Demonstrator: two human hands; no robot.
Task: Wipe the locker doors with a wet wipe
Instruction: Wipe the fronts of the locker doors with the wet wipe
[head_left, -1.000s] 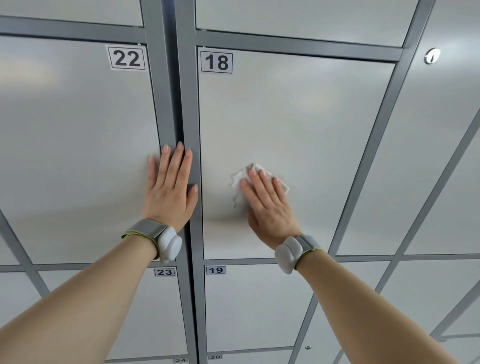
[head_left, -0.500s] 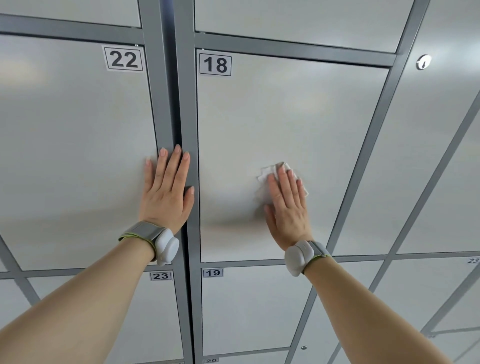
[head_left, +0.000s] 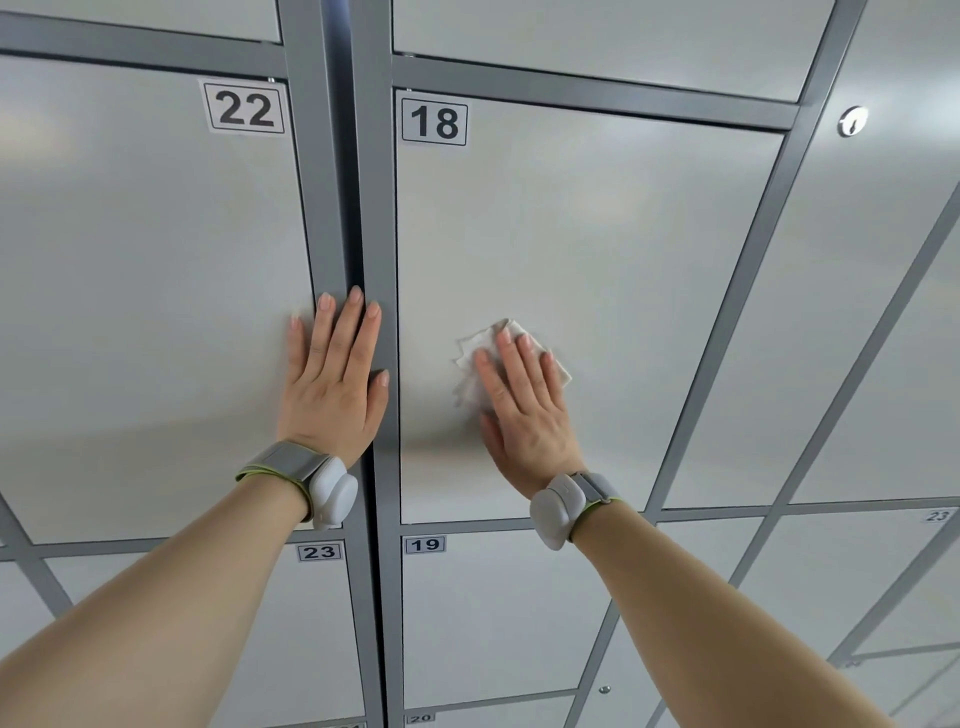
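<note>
1. While door 22 (head_left: 145, 286) fills the far L of the view, its number label (head_left: 244, 107) sits at the door's top R corner. Nothing on it differs vs. 0.5 s ago.
2. L hand (head_left: 332, 395) lies flat, palm to the metal, across door 22's R edge and the grey frame post (head_left: 337, 182). Fingers are straight and close together, thumb a bit apart to the R, holding nothing. It's on the same spot as 0.5 s ago. That wrist carries a grey wrist band w/ a white pod (head_left: 311, 478).
3. Door 18 (head_left: 597, 249) stands just R of the post, w/ its label (head_left: 434, 123) at the top L corner.
4. Wet wipe (head_left: 470, 356) is crumpled and pressed onto door 18, in the lower half, L of centre. Its edges show above and on both sides of the fingers. Vs. 0.5 s ago it has shifted L, back nearer the post.
5. R hand (head_left: 524, 415) presses the wipe flat on the door. Its fingers are straight, slightly spread and angled up-L, w/ no pinch. The hand has moved L w/ the wipe.
6. Far R, a round lock (head_left: 852, 120) shows on the next door, near the top.
</note>
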